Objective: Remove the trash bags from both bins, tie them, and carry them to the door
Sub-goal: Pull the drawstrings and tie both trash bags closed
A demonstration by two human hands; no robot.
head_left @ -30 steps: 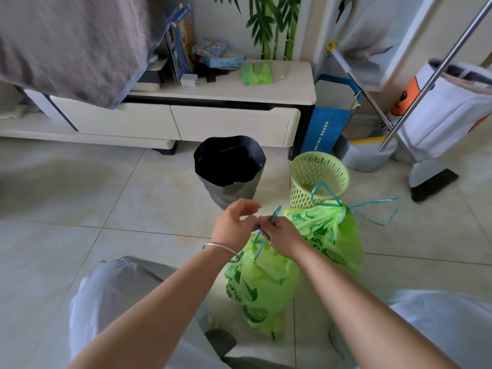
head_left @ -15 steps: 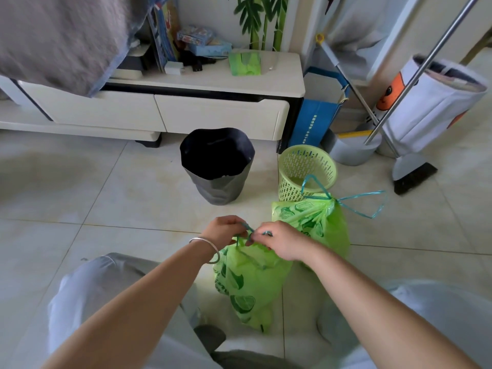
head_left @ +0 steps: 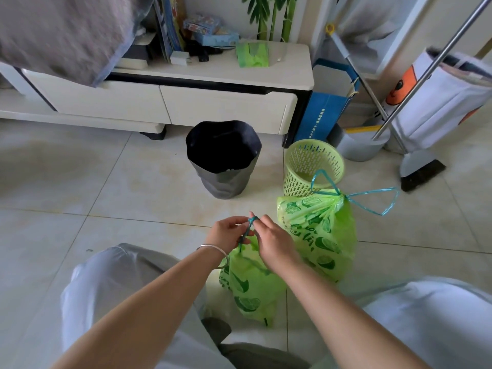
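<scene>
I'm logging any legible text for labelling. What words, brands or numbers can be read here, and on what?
Far green trash bag: dark green lettering among the lime prints, not legible.
Blue paper bag: a vertical line of small white characters, too small to read.
Boxes on the cabinet: printing blurred.
Nothing reads clearly.

A home living room: low TV cabinet (head_left: 170,102), tiled floor (head_left: 80,182), broom (head_left: 420,169).

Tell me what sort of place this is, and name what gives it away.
Most likely a living room in a home: a low white TV-style cabinet with drawers and clutter on top, a tiled floor, and a broom with dustpan propped in the corner.
</scene>
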